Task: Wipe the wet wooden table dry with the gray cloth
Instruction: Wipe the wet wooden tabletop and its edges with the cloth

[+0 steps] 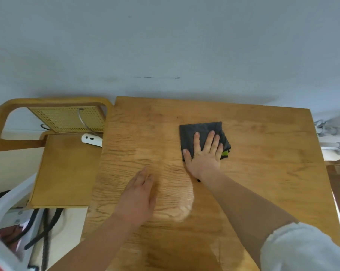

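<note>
The folded gray cloth (196, 132) lies on the wooden table (262, 153) right of the middle, a green tag showing at its right corner. My right hand (206, 153) presses flat on the cloth's near half, fingers spread. My left hand (139, 194) rests flat on the bare wood nearer to me, fingers together, holding nothing. A shiny wet patch (177, 200) spreads between my two forearms, and another wet sheen shows near the front edge.
A wooden chair (63, 169) with a cane back stands against the table's left side; a white device (92, 140) lies on its seat. Cables and bags sit on the floor at lower left. A wall runs behind the table's far edge.
</note>
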A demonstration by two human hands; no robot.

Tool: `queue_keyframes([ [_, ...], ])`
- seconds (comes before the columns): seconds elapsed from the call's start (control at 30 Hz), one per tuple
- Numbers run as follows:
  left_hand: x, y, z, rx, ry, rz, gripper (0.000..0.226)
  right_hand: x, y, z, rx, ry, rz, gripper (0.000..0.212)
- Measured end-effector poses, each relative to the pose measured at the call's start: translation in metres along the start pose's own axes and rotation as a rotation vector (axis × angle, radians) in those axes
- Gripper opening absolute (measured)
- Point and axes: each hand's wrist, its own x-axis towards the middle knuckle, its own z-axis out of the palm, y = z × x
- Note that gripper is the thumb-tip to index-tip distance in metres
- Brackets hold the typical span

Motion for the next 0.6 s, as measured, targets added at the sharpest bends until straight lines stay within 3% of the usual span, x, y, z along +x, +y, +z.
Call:
queue_keyframes([
  [0.2, -0.015, -0.011, 0.010, 0.031, 0.017, 0.036, 0.073, -0.102, -0.033, 0.073, 0.027, -0.005, -0.177, 0.078],
  [0.37, -0.008, 0.024, 0.036, 0.174, 0.000, 0.208, 0.070, -0.150, 0.006, 0.080, 0.152, 0.002, -0.390, 0.070],
  [0.43, 0.001, 0.037, 0.048, 0.248, -0.031, 0.286, 0.073, -0.159, 0.030, 0.057, 0.326, 0.092, -0.350, 0.065],
  [0.5, 0.012, 0.044, 0.060, 0.346, -0.088, 0.298, 0.078, -0.165, 0.050, 0.033, 0.437, 0.200, -0.180, 0.064],
  [0.6, 0.020, 0.044, 0.073, 0.431, -0.093, 0.269, 0.076, -0.164, 0.064, 0.018, 0.497, 0.164, -0.016, 0.051],
])
